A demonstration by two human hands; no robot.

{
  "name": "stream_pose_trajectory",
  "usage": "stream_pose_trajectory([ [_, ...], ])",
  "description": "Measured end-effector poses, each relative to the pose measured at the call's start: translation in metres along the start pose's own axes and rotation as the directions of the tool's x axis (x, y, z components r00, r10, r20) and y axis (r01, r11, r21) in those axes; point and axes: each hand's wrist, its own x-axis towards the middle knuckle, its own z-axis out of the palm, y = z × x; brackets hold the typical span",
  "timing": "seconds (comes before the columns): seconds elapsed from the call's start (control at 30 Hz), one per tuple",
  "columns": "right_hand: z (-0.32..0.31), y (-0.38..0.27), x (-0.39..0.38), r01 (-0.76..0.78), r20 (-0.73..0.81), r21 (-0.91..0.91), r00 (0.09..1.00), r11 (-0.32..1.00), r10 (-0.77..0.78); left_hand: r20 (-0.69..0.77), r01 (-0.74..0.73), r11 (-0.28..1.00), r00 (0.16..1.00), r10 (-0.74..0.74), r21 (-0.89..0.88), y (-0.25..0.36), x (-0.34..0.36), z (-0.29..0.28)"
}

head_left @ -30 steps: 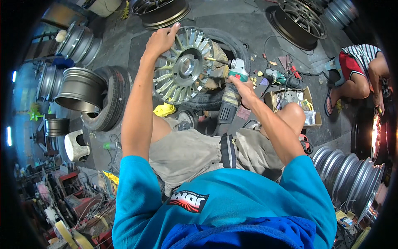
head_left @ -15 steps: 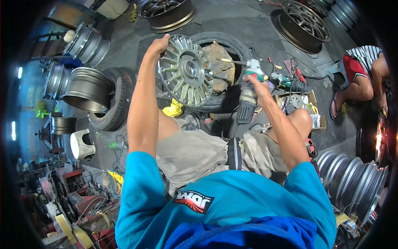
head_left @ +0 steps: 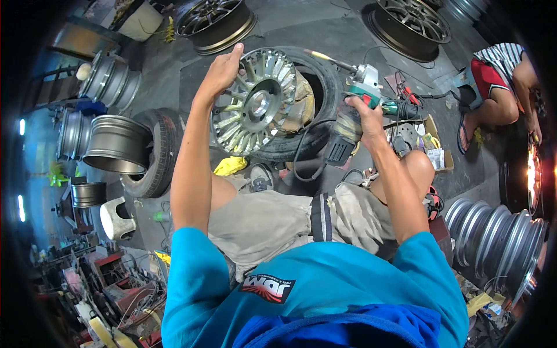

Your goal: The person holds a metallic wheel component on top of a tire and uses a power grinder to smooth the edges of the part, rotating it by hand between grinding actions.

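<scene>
Centre evenly lit, fairly bright; corners sink to black in round fisheye frame. White light strips (head_left: 22, 127) glare far left; orange-white glow (head_left: 532, 180) far right, blown out. Wheel (head_left: 272, 93) glints; tyre (head_left: 332, 95) dark inside. Lower-left clutter (head_left: 116, 284) dim, soft. Edges bend.

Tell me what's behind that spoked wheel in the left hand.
Behind the spoked wheel, a worn brown object and part of a black tire show past its right edge. The brown object's left side is covered and can't be seen.
</scene>
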Motion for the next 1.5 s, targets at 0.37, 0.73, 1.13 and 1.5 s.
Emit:
stream_pose_trajectory([
  [0.37,0.014,0.014,-0.004,0.222,0.048,-0.315,0.975,0.923,-0.218,0.111,-0.251,0.936,0.967,0.23,0.247,0.027,-0.017,0.006],
  [0.73,0.032,0.019,-0.022,0.315,0.125,-0.489,0.948,0.813,-0.291,0.249,0.026,0.986,0.968,0.015,-0.163,-0.015,0.01,-0.01],
  [1.13,0.087,0.026,-0.031,0.451,0.196,-0.519,0.89,0.726,-0.412,0.27,0.027,0.964,0.962,0.048,-0.266,-0.01,0.008,-0.001],
  [1.5,0.038,0.013,-0.027,0.411,0.136,-0.548,0.903,0.728,-0.408,0.103,-0.108,0.991,0.988,0.116,-0.078,-0.011,0.003,0.0],
])
